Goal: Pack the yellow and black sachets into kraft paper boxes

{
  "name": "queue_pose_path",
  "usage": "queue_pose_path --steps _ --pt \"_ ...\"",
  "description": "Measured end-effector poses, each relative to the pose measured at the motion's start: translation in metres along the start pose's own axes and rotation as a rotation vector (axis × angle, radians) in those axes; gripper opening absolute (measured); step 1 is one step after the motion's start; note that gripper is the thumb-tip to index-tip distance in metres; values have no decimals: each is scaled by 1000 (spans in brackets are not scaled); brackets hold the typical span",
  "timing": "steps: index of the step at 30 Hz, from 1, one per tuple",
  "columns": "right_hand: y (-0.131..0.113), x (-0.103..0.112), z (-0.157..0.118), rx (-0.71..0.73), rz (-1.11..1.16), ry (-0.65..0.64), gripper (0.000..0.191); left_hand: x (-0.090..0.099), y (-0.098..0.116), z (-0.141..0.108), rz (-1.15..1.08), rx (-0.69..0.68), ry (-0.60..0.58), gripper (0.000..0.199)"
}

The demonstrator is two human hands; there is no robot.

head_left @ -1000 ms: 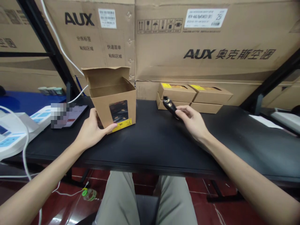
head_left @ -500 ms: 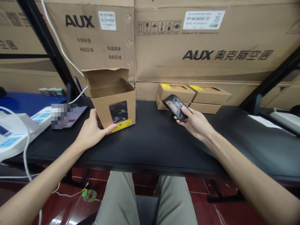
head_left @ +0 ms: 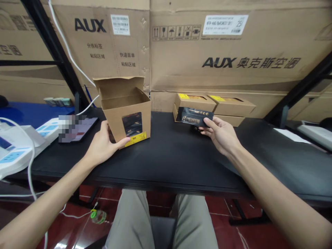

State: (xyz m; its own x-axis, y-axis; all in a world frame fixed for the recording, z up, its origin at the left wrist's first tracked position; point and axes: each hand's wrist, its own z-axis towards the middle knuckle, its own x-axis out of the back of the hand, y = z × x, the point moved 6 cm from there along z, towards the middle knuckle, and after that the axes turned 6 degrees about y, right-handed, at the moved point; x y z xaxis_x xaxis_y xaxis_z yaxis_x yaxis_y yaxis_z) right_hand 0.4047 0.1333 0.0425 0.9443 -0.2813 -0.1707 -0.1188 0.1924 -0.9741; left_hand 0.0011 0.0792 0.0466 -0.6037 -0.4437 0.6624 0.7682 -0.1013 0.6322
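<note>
An open brown cardboard box (head_left: pixel 111 117) with a raised flap stands left of centre on the black table, tilted slightly. Through its cut-out window black packets (head_left: pixel 132 123) show. My left hand (head_left: pixel 105 143) grips the box's lower left corner, thumb across the yellow label (head_left: pixel 137 138) and fingers hidden behind. To the right, my right hand (head_left: pixel 220 133) pinches a flat black sachet (head_left: pixel 193 117) with gold print, held above the table before the small cartons. Something dark shows under the sachet by my fingertips; I cannot make it out.
Small brown cartons (head_left: pixel 230 106) with yellow labels are stacked at the back right. Large AUX cardboard boxes (head_left: pixel 176 72) form a wall behind. A white power strip (head_left: pixel 15 159), its cable, and a tablet-like device (head_left: pixel 86 126) lie left. White paper (head_left: pixel 290 135) lies right.
My right hand has turned the black sachet from a slant to nearly level, its printed face now toward me. My left hand stays on the box. The view has shifted slightly.
</note>
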Motion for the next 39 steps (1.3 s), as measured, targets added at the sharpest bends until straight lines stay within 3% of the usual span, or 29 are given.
queue_pose_path --steps 4,7,10,13,16,19,23,28,33,39 --pt "-2 -9 -7 31 -22 -51 51 0 -1 1 5 -14 11 80" --pt "-18 -26 -19 102 -8 -102 49 0 -3 1 4 -29 12 80" --pt "-58 -54 -36 288 -21 -181 42 -1 -4 2 0 -49 9 80" --pt "-112 -88 -60 576 -101 -239 34 -2 -6 2 5 -64 5 81" --pt "-157 -125 -82 811 -279 -292 24 -3 -8 2 2 -81 1 81" --pt "-181 -159 -97 988 -550 -355 12 -5 -8 1 -16 -89 -7 80" --pt "-185 -196 -104 1139 -870 -508 4 -7 -7 1 -42 -97 -10 79" --pt "-177 -225 -105 1302 -1022 -702 14 -7 -7 1 -73 -96 -18 80" --pt "-171 -239 -99 1360 -1078 -772 15 -8 -8 1 -87 -107 -23 82" --pt "-165 -245 -91 1306 -1149 -858 14 -9 -9 1 -94 -128 -24 83"
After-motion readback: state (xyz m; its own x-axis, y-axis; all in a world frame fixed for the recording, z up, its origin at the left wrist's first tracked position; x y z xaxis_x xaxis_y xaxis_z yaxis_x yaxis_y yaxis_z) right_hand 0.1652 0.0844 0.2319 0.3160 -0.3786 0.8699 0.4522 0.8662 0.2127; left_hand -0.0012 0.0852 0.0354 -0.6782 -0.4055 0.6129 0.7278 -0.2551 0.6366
